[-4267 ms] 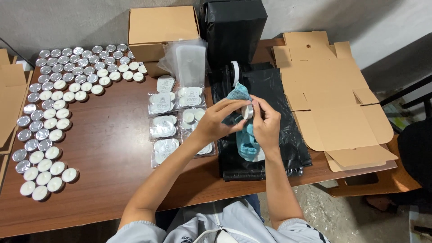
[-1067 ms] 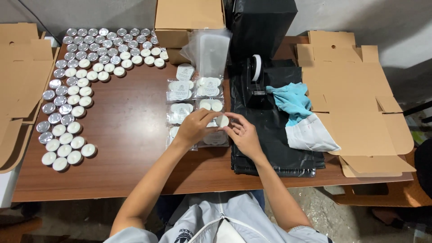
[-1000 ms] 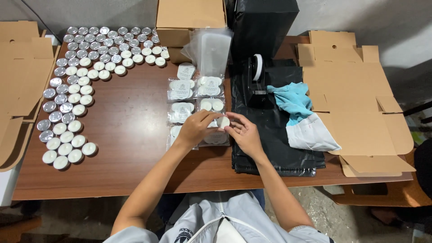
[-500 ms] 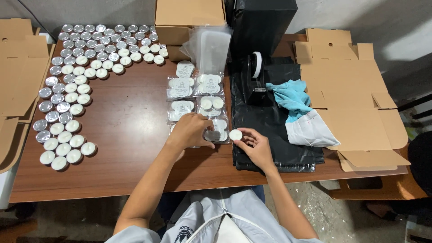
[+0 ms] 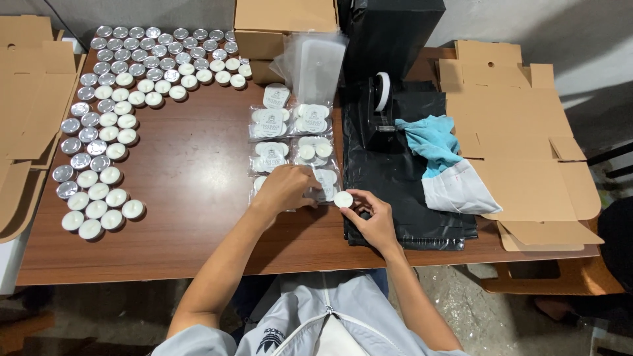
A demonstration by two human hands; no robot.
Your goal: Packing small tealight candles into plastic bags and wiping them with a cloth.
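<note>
**One candle in your right hand, left hand on the bagged candles**

Your right hand (image 5: 370, 217) pinches a single white tea candle (image 5: 343, 199) between thumb and fingertips, just above the table's (image 5: 198, 171) front edge, near the middle. Your left hand (image 5: 285, 187) rests beside it, fingers curled down on a small clear bag (image 5: 323, 186); how firmly it grips the bag you cannot tell, because the hand covers it.

That bag is the nearest of a cluster of clear bags (image 5: 290, 132) laid in two short columns toward the back, each holding a few white candles under a pale label. Behind them lies a stack of empty clear bags (image 5: 310, 66), then a closed cardboard box (image 5: 285, 26) at the back edge.

Just right of your hands, a black plastic sheet (image 5: 395, 184) covers the table, with a tape dispenser (image 5: 378, 105) and a blue and white cloth (image 5: 442, 165) on it. Flat cardboard blanks (image 5: 527, 145) overhang the right edge; more cardboard (image 5: 33, 105) sits off the left edge.

Loose candles in silver cups (image 5: 112, 125) sweep in a wide band from the back edge round the back left corner and down the left side, well apart from your hands.
</note>
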